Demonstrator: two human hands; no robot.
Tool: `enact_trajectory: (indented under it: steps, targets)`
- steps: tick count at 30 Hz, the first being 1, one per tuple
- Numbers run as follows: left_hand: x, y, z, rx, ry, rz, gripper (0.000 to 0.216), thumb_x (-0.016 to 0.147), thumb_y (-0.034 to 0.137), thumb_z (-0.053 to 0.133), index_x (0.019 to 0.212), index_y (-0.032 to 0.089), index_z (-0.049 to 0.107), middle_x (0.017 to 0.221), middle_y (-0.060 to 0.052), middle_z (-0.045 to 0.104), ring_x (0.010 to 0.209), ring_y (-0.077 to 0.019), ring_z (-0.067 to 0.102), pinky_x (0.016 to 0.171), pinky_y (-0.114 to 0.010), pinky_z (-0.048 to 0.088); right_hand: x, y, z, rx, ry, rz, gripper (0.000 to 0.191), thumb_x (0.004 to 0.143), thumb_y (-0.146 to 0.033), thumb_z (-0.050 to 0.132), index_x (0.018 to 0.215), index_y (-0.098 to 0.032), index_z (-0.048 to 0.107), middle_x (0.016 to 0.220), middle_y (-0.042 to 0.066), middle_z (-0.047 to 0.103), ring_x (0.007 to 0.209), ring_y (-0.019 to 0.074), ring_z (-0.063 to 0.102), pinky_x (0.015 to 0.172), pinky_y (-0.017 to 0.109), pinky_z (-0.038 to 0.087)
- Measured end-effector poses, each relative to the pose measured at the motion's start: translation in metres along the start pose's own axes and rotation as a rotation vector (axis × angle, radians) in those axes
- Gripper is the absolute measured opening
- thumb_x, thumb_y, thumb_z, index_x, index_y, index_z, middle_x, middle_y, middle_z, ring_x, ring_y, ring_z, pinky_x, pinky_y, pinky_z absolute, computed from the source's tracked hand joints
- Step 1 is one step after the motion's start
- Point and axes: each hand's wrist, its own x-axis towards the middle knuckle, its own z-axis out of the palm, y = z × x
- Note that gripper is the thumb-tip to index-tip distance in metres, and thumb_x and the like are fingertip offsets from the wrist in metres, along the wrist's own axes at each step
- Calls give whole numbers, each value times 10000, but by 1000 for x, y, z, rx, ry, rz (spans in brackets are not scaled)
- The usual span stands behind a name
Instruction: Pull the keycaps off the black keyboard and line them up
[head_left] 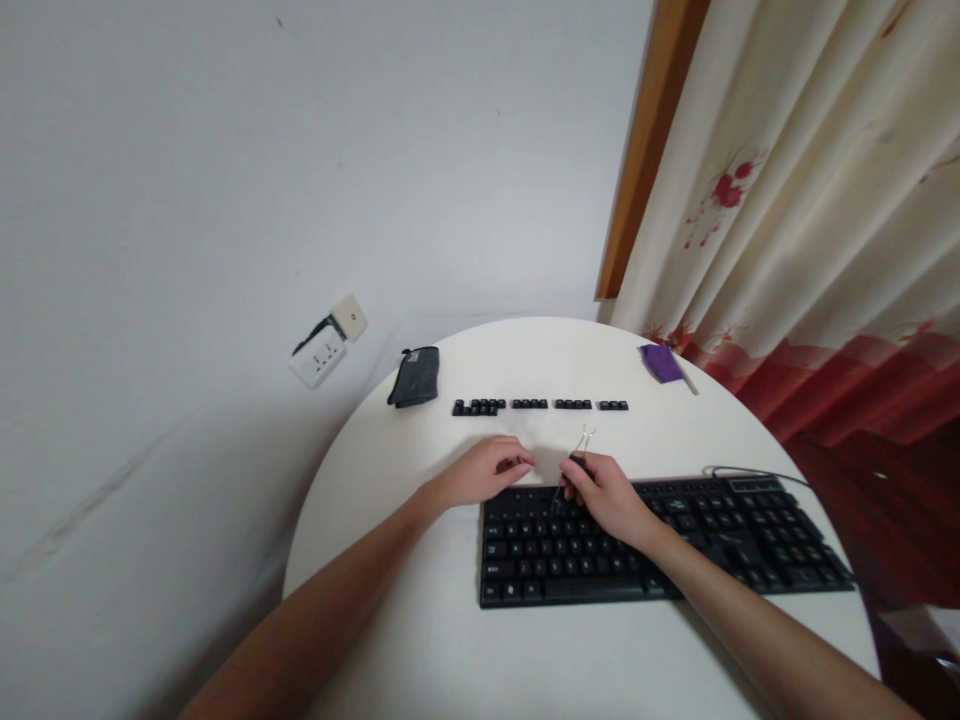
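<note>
The black keyboard lay across the table, and the right hand was over its back edge, left of the middle. The fingers of that hand were closed around the dark handle of a wire tool, with the thumb on the near side of the handle. One pair of the tool's thin wires stuck out past the fingers, behind the keyboard; the other end pointed down below the fingertips, over the keyboard's back rows toward its left end. Whether those lower wires touched a key could not be told.

The left hand rested at the keyboard's back left corner, its fingers loosely curled and the thumb near the fingertips; whether anything was pinched there could not be told. The keyboard's corner was just below these fingers.

Loose black keycaps lay in four groups in a line behind the keyboard, apart from both hands, the largest group behind its left end. A dark pouch lay farther back, to the left of the keyboard. A purple item lay well behind the keyboard's right half, and a cable curved along its back right edge.
</note>
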Motion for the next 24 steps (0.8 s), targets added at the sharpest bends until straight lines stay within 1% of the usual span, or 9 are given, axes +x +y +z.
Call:
enact_trajectory:
  steps: [3, 6, 9, 12, 14, 16, 18, 21, 24]
  targets:
    - [0, 17, 5, -44, 108, -8, 206, 883, 349, 631, 1035, 221, 686, 1012, -47, 687, 954, -190, 610, 882, -309, 462, -1, 1, -2, 57, 84, -11, 379, 969, -441, 482, 725, -185, 618, 630, 8, 620, 579, 155, 563, 581, 257, 430]
    - [-2, 37, 13, -89, 98, 47, 304, 809, 380, 732, 1053, 212, 663, 1060, -50, 675, 1008, -203, 603, 919, -327, 467, -4, -3, -3, 53, 122, -73, 346, 956, -413, 518, 731, -180, 638, 634, 7, 617, 609, 159, 573, 601, 257, 431]
    - [-3, 49, 23, -91, 145, 56, 205, 821, 323, 726, 956, 185, 655, 969, -40, 670, 939, -186, 613, 863, -306, 486, -7, -9, -2, 43, 131, -149, 315, 955, -372, 533, 731, -181, 646, 681, 16, 642, 652, 162, 589, 642, 262, 437]
    - [-2, 49, 30, -83, 220, 33, 110, 836, 228, 705, 914, 174, 648, 903, -26, 667, 859, -162, 622, 816, -287, 501, -8, -12, -1, 19, 150, -187, 305, 962, -344, 526, 734, -184, 651, 724, 27, 663, 704, 173, 609, 695, 275, 443]
    - [-1, 45, 33, -83, 256, 42, 146, 818, 201, 726, 942, 180, 651, 910, -20, 679, 848, -158, 630, 819, -288, 513, -8, -12, -1, 0, 181, -176, 307, 968, -346, 513, 755, -184, 664, 744, 35, 673, 732, 184, 618, 718, 286, 447]
    - [-1, 42, 36, -75, 289, 77, 198, 815, 197, 733, 995, 192, 652, 943, -21, 690, 876, -163, 641, 851, -300, 523, -7, -11, -1, 11, 208, -137, 321, 975, -367, 494, 797, -180, 685, 767, 44, 688, 735, 188, 624, 718, 291, 459]
    - [-1, 40, 37, -53, 318, 130, 199, 844, 204, 706, 1034, 201, 647, 985, -30, 688, 927, -168, 645, 892, -314, 526, -6, -9, -1, 67, 199, -86, 355, 982, -403, 471, 844, -175, 705, 803, 55, 710, 726, 188, 634, 702, 290, 482]
    - [-2, 40, 38, 21, 345, 205, 160, 904, 205, 628, 1063, 203, 640, 1057, -55, 649, 1000, -172, 631, 921, -319, 533, -5, -7, -1, 179, 171, -16, 409, 977, -467, 466, 893, -165, 729, 845, 75, 738, 741, 200, 664, 683, 292, 523]
    - [-3, 41, 38, 112, 345, 250, 185, 950, 203, 548, 1115, 208, 631, 1102, -69, 610, 1034, -169, 621, 925, -312, 548, -5, -6, 0, 260, 172, 28, 434, 957, -511, 489, 952, -158, 742, 885, 91, 751, 774, 218, 686, 678, 302, 555]
